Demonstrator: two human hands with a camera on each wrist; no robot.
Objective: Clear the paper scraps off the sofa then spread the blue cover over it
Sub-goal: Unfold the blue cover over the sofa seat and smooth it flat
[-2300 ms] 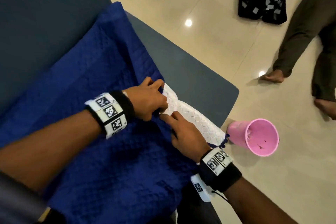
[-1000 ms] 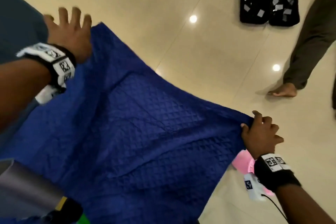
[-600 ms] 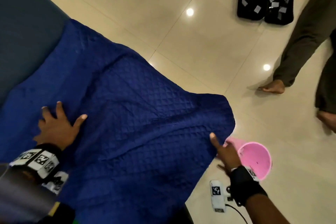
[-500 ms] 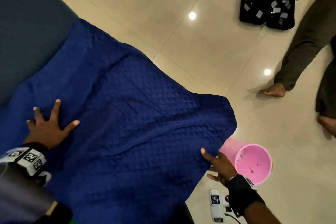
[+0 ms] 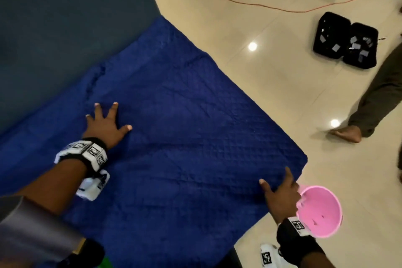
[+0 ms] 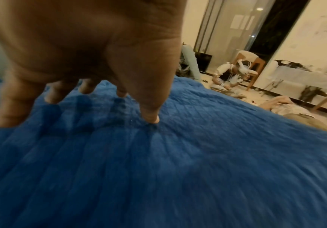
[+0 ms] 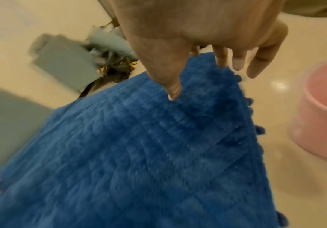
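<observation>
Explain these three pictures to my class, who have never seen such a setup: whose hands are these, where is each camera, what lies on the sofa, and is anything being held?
There is no machine here: a person works with bare hands, wearing three cameras. The wide picture comes from a camera on the head, looking down. The other two come from cameras strapped to each wrist, looking along the fingers.

A blue cover lies spread over the sofa. The left hand rests flat on it with spread fingers. The right hand touches the cover near its corner with straight fingers. Neither hand holds anything. A pink bin stands on the floor beside the sofa.
</observation>
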